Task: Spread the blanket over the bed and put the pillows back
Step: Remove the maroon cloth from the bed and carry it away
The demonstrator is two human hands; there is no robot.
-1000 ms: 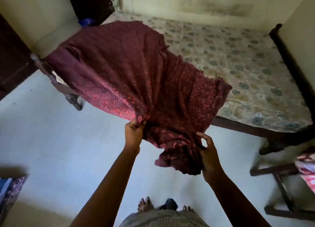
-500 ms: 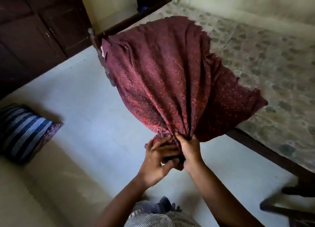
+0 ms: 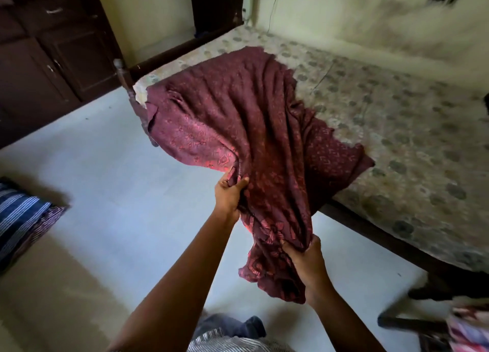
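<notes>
Half a second ago both hands were bunched together on the cloth; now they have drawn apart along its near edge.
Nearest, the right hand grips a gathered hem, its fingers curled deep into folds that hide their tips, and a loose tail hangs below it over the pale floor. Further out, the left hand pinches another fold between thumb and fingers. The maroon patterned woven blanket glows red where light passes through it, creased in long ridges. Its long axis runs from the hands away onto the near-left corner of the floral-print mattress, covering part of the dark wooden bed frame. A blue-and-white striped pillow lies on the floor at left, cut off by the picture's edge.
</notes>
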